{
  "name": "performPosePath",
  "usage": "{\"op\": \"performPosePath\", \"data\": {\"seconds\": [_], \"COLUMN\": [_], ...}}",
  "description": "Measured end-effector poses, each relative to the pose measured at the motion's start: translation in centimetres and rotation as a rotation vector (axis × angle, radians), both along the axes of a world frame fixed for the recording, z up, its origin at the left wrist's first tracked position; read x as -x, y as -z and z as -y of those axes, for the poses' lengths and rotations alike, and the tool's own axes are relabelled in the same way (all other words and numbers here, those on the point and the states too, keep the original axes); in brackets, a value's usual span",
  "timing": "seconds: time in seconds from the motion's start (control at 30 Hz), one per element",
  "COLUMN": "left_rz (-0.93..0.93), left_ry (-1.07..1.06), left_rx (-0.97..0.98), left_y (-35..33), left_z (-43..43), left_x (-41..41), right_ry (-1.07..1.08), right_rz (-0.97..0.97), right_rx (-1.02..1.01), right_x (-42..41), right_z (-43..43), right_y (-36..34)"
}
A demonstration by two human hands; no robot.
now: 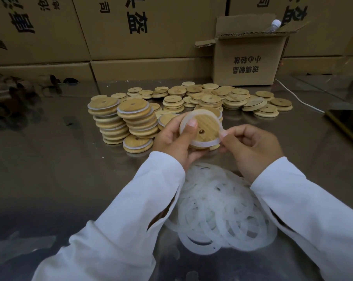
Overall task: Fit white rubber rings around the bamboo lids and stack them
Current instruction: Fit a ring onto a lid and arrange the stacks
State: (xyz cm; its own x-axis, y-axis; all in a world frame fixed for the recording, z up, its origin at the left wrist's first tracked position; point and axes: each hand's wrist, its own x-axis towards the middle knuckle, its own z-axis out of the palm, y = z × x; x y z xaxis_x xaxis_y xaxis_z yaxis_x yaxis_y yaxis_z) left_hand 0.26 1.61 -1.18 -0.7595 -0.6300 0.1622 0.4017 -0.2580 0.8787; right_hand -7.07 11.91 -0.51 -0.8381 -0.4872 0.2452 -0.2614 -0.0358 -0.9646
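My left hand (174,138) grips a round bamboo lid (206,125) with a centre hole, thumb pressed on its face. A white rubber ring (205,143) lies partly around the lid's edge. My right hand (250,147) pinches that ring at the lid's right side. A heap of loose white rings (218,211) lies on the table between my forearms. Two leaning stacks of ringed lids (127,120) stand left of my hands. Behind them spreads a pile of bare bamboo lids (212,98).
The shiny metal table (60,159) is backed by a wall of cardboard cartons (131,37). An open small carton (250,57) holding a plastic bottle (273,25) stands back right. A white cable (301,100) runs to a dark phone (347,122) at the right edge.
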Motion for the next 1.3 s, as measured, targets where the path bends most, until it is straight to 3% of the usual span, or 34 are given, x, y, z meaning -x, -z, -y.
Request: {"op": "performPosePath", "data": {"seconds": [0.37,0.77,1.3], "left_rz": [0.029,0.258,0.259], "left_ry": [-0.036,-0.151,-0.136], "left_rx": [0.073,0.336,0.268], "left_y": [0.2,-0.1,-0.2], "left_z": [0.0,-0.1,-0.3], "left_x": [0.3,-0.1,0.0], "right_ry": [-0.002,0.044,0.090], "right_rz": [0.228,0.090,0.060], "right_rx": [0.041,-0.045,-0.103], "right_x": [-0.3,0.4,0.8], "right_z": [0.4,-0.2,-0.1], "right_y": [0.3,0.0,0.6]}}
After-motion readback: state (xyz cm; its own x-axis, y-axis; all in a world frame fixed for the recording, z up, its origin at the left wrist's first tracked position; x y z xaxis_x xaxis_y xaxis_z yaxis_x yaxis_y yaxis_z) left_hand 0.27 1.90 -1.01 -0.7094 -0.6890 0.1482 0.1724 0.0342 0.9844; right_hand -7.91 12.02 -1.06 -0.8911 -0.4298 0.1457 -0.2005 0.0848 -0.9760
